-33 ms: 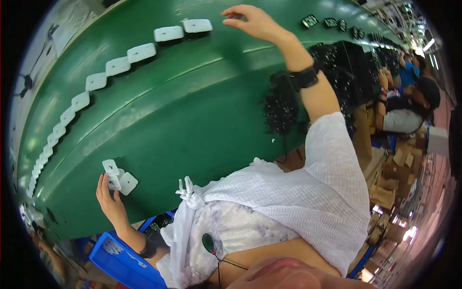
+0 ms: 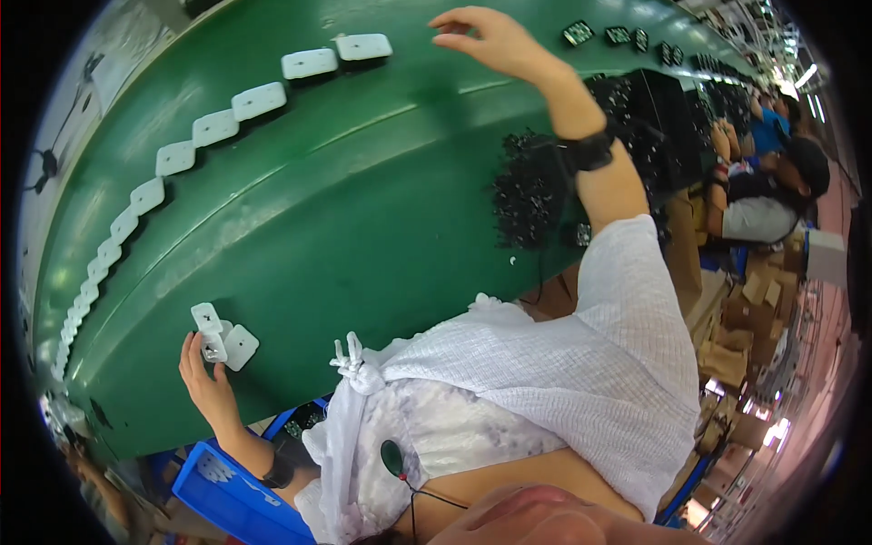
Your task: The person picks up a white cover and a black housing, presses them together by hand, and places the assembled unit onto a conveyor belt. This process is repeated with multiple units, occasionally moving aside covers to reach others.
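Note:
At the table's near left, my left hand (image 2: 207, 381) has its fingers along one side of a small white plastic cover (image 2: 214, 349) and its thumb at the lower edge. Against that piece lie another white plastic cover (image 2: 206, 317) and a wider white plate (image 2: 241, 347). My right hand (image 2: 486, 38) reaches over the far side, fingers curved and thumb apart, nothing visible in it. Left of it stops a long curved row of white plastic covers, whose nearest one (image 2: 364, 46) is apart from my fingertips.
The green table (image 2: 363, 245) has a raised seam along it. A heap of black parts (image 2: 527, 195) lies near my right arm, beside a black box (image 2: 668, 127). Small circuit boards (image 2: 578, 34) line the far right. A blue bin (image 2: 232, 495) is below left; a co-worker (image 2: 772, 195) sits right.
The far row of white covers and the circuit boards have shifted slightly left in view. My right hand is a little farther right. My left hand stays by the same small white cover.

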Motion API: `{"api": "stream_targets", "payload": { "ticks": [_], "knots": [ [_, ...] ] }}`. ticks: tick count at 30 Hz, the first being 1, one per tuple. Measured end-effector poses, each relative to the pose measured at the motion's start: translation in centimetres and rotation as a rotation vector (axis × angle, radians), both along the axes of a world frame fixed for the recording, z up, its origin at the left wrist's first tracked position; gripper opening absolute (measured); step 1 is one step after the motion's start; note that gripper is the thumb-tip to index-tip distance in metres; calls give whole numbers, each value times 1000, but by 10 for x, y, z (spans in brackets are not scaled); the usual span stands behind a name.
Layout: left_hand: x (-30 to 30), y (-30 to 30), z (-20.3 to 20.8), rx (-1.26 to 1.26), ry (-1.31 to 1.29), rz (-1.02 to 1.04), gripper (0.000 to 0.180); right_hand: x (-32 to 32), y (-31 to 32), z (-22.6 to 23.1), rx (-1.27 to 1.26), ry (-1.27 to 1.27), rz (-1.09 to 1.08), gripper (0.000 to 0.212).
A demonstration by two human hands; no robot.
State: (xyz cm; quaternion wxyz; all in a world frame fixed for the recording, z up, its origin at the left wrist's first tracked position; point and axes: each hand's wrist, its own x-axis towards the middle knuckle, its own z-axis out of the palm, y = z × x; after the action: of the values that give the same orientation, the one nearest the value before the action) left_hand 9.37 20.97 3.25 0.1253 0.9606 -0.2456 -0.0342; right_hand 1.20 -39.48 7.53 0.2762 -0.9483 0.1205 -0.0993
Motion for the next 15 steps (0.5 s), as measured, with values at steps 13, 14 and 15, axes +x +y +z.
{"api": "stream_targets", "payload": {
  "ticks": [13, 14, 15],
  "knots": [
    [10, -22, 39, -72, -43, 49, 51, -213, -105, -17, -641, 183, -548, 53],
    [7, -34, 42, -121, -51, 37, 50, -211, -105, -15, -567, 241, -556, 53],
    [10, -47, 24, -190, -27, -47, 54, -213, -102, -12, -582, 245, -562, 53]
  ]
}}
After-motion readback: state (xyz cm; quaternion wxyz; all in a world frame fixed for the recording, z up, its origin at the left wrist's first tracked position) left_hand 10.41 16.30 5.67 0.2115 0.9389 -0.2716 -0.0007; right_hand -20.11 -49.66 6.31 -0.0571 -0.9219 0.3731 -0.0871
